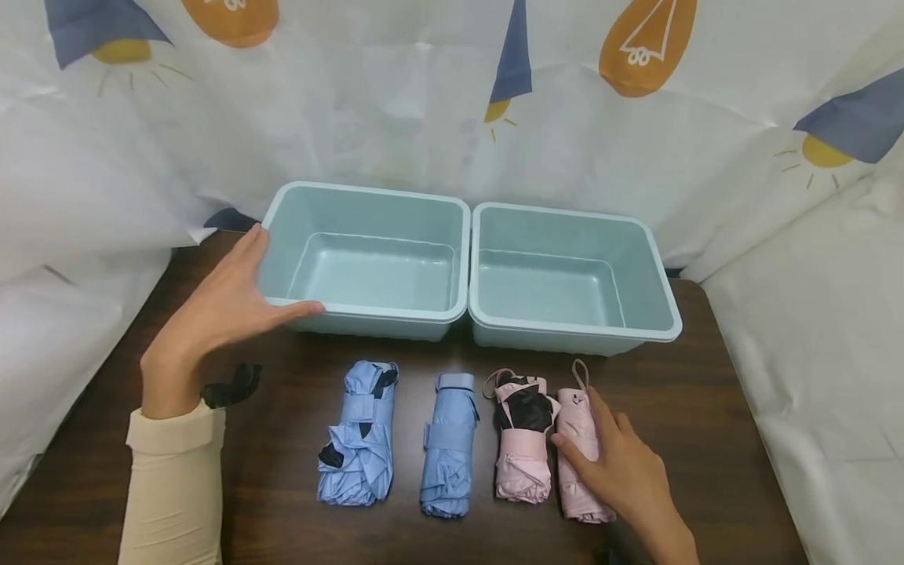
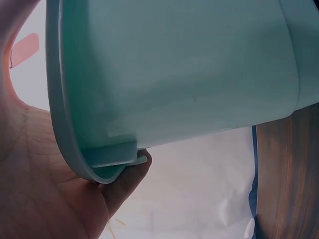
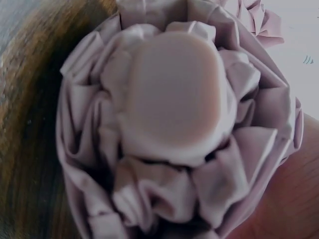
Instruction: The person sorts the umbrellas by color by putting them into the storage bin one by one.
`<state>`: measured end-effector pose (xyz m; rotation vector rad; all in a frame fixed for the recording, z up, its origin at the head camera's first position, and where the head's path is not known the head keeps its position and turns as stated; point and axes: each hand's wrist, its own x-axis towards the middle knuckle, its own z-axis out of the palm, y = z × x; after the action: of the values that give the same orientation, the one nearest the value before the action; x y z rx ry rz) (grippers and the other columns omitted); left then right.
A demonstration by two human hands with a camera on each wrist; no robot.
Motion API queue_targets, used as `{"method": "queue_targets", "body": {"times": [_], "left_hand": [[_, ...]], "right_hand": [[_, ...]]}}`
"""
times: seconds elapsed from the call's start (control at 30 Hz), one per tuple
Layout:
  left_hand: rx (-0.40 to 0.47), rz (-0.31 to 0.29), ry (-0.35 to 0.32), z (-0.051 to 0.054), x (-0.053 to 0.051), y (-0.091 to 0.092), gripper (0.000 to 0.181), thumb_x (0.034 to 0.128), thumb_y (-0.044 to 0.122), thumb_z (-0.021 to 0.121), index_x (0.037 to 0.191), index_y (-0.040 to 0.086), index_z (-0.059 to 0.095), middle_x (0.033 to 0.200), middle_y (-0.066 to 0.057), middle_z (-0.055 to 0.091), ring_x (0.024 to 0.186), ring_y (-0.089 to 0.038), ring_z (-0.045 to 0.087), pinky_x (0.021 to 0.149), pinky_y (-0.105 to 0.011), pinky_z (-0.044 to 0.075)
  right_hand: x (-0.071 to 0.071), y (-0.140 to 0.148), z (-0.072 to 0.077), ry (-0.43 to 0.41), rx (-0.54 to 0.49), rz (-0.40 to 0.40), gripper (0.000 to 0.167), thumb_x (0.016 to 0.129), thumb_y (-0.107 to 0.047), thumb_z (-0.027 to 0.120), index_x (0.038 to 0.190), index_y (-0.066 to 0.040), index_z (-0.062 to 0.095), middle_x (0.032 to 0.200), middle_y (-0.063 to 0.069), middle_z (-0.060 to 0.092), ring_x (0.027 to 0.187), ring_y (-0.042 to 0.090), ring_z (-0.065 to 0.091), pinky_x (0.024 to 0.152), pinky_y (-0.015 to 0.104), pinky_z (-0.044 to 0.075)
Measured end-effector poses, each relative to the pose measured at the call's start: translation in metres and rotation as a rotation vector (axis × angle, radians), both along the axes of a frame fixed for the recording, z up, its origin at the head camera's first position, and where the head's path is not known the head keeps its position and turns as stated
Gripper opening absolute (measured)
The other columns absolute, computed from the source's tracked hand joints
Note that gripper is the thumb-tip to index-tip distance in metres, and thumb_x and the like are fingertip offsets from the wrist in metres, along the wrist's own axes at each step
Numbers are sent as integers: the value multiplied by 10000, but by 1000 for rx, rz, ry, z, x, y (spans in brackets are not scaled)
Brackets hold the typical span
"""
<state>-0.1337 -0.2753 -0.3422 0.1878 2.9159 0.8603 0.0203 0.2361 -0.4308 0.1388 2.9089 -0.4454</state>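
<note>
The left hand (image 1: 227, 302) gripped the left bin (image 1: 374, 213); the right hand (image 1: 630, 471) held 1 pink umbrella (image 1: 577, 416). A snug hold seemed best.

Left hand (image 1: 222, 308): is gripping, thumb (image 1: 293, 311) standing wide of fingers (image 1: 250, 245).
Right hand (image 1: 631, 472): is gripping between thumb and fingers.

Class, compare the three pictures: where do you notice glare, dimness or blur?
Head view: fairly even light, with a soft sheen on the left bin's floor; left wrist view: the left hand in shadow against a bright, washed-out curtain; right wrist view: dim, the pink umbrella's end cap softly out of focus.
</note>
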Motion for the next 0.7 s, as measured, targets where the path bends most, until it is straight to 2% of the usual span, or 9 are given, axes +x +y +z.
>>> {"method": "queue_targets", "body": {"times": [0.07, 0.3, 0.37, 0.5, 0.7], "left_hand": [[12, -3, 8, 0, 0, -1, 1309, 796, 631, 855, 1710, 313, -27, 1798, -117, 60, 1453, -464, 337, 1028, -747, 384], [1, 2, -40, 0, -1, -2, 1323, 810, 642, 833, 1707, 278, -69, 1803, -100, -54, 1577, -496, 206, 1084, -834, 310], [2, 1, -34, 0, -1, -2, 1318, 809, 644, 833, 1707, 285, -63, 1805, -93, -31, 1538, -494, 255, 1068, -834, 330], [-5, 6, -35, -1, -1, -3, 1326, 805, 649, 833, 1697, 317, -91, 1803, -47, -77, 1579, -519, 218, 1060, -853, 329], [8, 3, -14, -3, -3, -4, 1330, 793, 634, 851, 1684, 372, -100, 1807, -11, -42, 1477, -514, 348, 1023, -835, 386]], "right_hand": [[-1, 0, 0, -22, -1, -2, 996, 907, -755, 644, 1659, -181, 333, 1261, 248, 647, 905, 417, 732, 589, 490, 512], [-2, 0, 0, -29, -10, 6, 981, 919, -737, 644, 1659, -174, 330, 1278, 252, 650, 936, 439, 734, 601, 518, 521], [-2, 0, 0, -30, -12, 10, 980, 920, -733, 646, 1658, -171, 329, 1281, 253, 649, 926, 433, 735, 599, 520, 522], [-2, 0, 0, -31, -14, 10, 979, 922, -728, 649, 1658, -169, 328, 1281, 251, 646, 920, 430, 734, 596, 515, 520], [-2, 0, -1, -31, -15, 17, 980, 926, -720, 651, 1659, -158, 323, 1281, 257, 642, 924, 434, 732, 600, 521, 525]]}}
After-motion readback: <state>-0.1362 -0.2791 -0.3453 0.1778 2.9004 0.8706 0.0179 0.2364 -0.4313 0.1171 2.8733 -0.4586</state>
